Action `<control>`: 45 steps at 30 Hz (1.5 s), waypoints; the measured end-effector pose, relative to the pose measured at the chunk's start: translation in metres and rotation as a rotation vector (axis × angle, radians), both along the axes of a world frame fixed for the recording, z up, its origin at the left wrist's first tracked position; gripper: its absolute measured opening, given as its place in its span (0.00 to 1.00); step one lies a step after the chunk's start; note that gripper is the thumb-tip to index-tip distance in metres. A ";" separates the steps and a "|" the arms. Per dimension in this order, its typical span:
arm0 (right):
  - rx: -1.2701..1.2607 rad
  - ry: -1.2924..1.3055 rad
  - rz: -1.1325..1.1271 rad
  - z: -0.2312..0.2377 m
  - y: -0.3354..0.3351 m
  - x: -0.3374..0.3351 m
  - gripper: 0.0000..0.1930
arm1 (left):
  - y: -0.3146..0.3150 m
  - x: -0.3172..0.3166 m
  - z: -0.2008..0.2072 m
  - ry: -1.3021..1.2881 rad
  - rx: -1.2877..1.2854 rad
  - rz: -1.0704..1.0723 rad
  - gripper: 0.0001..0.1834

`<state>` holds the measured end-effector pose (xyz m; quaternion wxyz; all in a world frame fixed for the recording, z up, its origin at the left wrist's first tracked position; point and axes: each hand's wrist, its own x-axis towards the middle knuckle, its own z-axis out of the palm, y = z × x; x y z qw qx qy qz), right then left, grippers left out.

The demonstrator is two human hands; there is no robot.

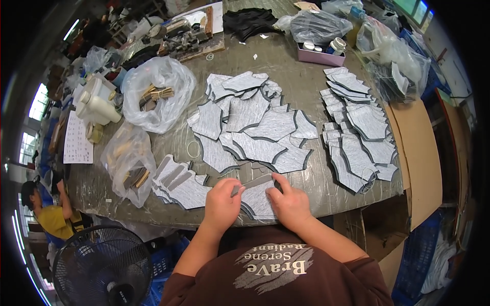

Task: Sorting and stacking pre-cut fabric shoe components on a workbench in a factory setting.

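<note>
at lower centre we apparently align the strip (259, 180), left hand (223, 203) pinching it, right hand (291, 203) unclear in grip; even pressing seems needed next.

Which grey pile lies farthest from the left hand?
The right pile, beside the cardboard; the middle pile and the left stack both lie nearer the left hand.

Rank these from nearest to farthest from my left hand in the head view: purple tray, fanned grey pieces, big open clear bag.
From the left hand:
1. Fanned grey pieces, just left.
2. Big open clear bag, up and left.
3. Purple tray, upper right.
</note>
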<state>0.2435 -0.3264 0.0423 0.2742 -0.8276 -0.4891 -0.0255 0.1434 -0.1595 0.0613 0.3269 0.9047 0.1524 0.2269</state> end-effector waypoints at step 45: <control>-0.053 -0.002 0.120 -0.009 0.019 -0.003 0.11 | 0.013 0.017 0.008 0.418 -0.568 0.228 0.06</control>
